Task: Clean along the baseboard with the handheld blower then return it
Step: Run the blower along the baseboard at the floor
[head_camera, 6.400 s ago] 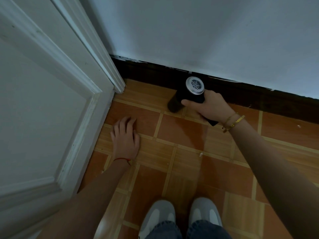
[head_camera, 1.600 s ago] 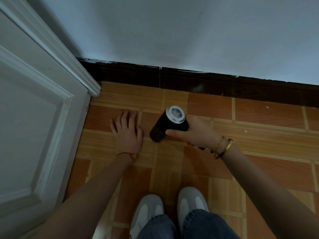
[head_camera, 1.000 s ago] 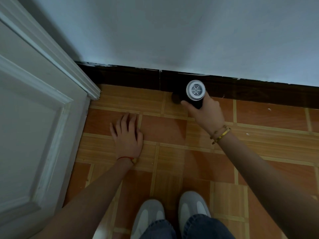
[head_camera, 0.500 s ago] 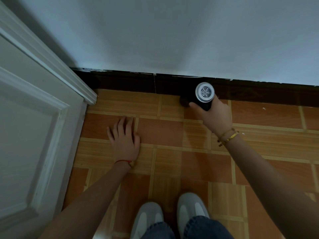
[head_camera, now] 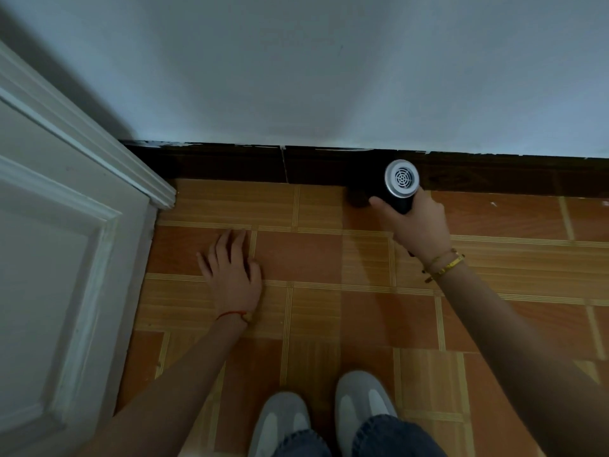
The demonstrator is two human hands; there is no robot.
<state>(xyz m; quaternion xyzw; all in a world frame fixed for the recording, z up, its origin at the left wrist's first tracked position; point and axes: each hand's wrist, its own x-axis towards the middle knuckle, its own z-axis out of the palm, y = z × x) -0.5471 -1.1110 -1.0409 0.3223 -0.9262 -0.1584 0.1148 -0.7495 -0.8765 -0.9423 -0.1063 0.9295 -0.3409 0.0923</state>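
Note:
A black handheld blower (head_camera: 395, 188) with a round silver grille at its rear points down toward the dark baseboard (head_camera: 230, 166) at the foot of the pale wall. My right hand (head_camera: 417, 225) grips its handle, which is mostly hidden under my fingers; the nozzle end is lost in shadow against the baseboard. Flat on the orange tiled floor (head_camera: 313, 258), my left hand (head_camera: 232, 275) rests with fingers spread, left of the blower and well apart from it.
A white panelled door (head_camera: 56, 275) and its frame (head_camera: 99, 150) fill the left side, meeting the baseboard at the corner. My two grey shoes (head_camera: 323, 413) stand at the bottom centre. A few pale specks (head_camera: 492, 203) lie on the tiles at right.
My right hand has carried the blower rightward along the baseboard, from mid floor 1.6 s ago up to the wall. My left hand stays flat on the floor.

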